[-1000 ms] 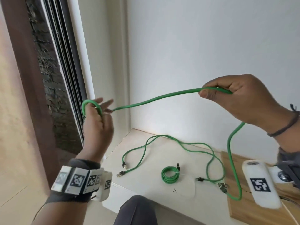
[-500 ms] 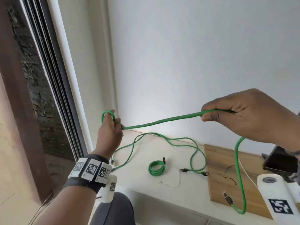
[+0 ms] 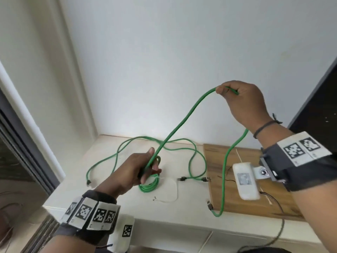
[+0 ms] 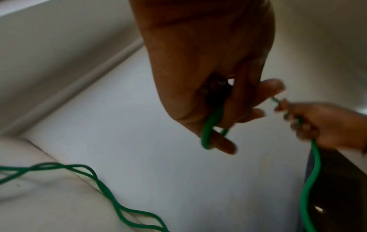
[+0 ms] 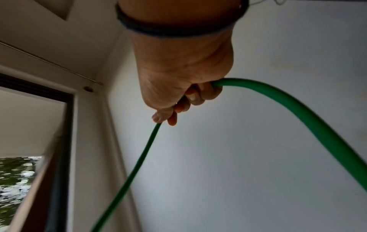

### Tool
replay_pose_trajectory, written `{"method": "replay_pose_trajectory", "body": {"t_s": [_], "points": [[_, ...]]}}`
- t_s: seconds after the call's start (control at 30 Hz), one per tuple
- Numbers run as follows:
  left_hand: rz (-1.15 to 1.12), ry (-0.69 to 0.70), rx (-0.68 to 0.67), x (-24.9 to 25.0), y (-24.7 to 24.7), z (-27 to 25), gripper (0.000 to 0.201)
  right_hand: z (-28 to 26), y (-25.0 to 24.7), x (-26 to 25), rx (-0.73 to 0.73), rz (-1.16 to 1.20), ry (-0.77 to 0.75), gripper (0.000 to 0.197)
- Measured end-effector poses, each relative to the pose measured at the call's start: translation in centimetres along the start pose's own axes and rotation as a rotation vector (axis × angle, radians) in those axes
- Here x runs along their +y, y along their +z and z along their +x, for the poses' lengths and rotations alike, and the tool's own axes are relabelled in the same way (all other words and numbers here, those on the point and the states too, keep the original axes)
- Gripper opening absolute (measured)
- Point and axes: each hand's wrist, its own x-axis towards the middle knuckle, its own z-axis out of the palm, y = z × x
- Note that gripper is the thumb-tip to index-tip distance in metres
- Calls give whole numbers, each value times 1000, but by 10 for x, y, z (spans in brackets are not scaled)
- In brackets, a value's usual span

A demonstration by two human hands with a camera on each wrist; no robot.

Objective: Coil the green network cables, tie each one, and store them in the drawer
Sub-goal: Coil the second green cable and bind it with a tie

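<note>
A green network cable [image 3: 182, 121] runs taut through the air between both hands. My left hand [image 3: 144, 165] grips a small loop of it low over the white tabletop [image 3: 109, 194]; in the left wrist view the loop [image 4: 207, 131] wraps round the fingers. My right hand [image 3: 237, 99] is raised higher at the right and pinches the cable [image 5: 139, 157], whose free end hangs down to a plug [image 3: 210, 205]. A coiled green cable [image 3: 148, 185] lies on the table under the left hand. A loose green cable [image 3: 193, 157] sprawls behind it.
A wooden board [image 3: 237, 179] lies on the right of the table with thin dark ties [image 3: 226, 179] on it. A white pad [image 3: 168, 190] sits beside the coil. The white wall [image 3: 164, 70] stands behind, a window frame [image 3: 27, 125] at the left.
My left hand has come down and right, from beside the window to just over the coil. My right hand has risen, so the cable between them now slopes steeply.
</note>
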Motion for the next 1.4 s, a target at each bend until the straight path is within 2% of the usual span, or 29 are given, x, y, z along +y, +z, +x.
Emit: {"method": "replay_pose_trajectory", "body": {"t_s": [0.1,0.2,0.23,0.27,0.33,0.47,0.53,0.6,0.67,0.77,0.9,0.97,1.03,1.13,1.23,1.33,1.4], "points": [[-417,-32,-192,7,-3,19,56,4,22,49,-16,-9,149,23],[-777,-38,-527,12,-4,39,46,-4,53,91,-108,-36,232,24],[-831,-3,-601,14,0,42,46,-9,63,100,-140,-48,248,25],[-848,62,-605,16,5,45,45,-15,74,107,-178,-65,262,27],[-886,147,-503,15,8,51,44,-28,97,119,-267,-105,289,31],[-989,185,-266,-2,-4,62,44,-62,131,132,-520,-178,336,33],[-1010,206,-106,-7,-12,68,33,-83,140,133,-669,-236,345,33],[-869,254,188,-15,-19,73,23,-107,144,131,-762,-263,341,30],[-707,249,374,-31,-24,82,29,-130,147,128,-786,-235,301,26],[-625,202,521,-64,-34,92,34,-152,147,117,-813,-178,216,25],[-506,159,599,-93,-37,95,20,-177,149,97,-971,-201,84,30],[-318,154,575,-106,-34,96,15,-181,150,92,-1016,-195,25,30],[-82,141,535,-120,-27,97,26,-177,148,92,-988,-166,-19,33],[116,139,385,-134,-11,97,30,-164,138,92,-892,-109,-63,38],[339,122,197,-142,5,92,33,-152,126,98,-708,-81,-108,29],[413,43,20,-137,19,87,40,-140,118,118,-542,-28,-28,24],[343,-64,-108,-130,28,84,51,-136,115,130,-474,-5,52,21]]}}
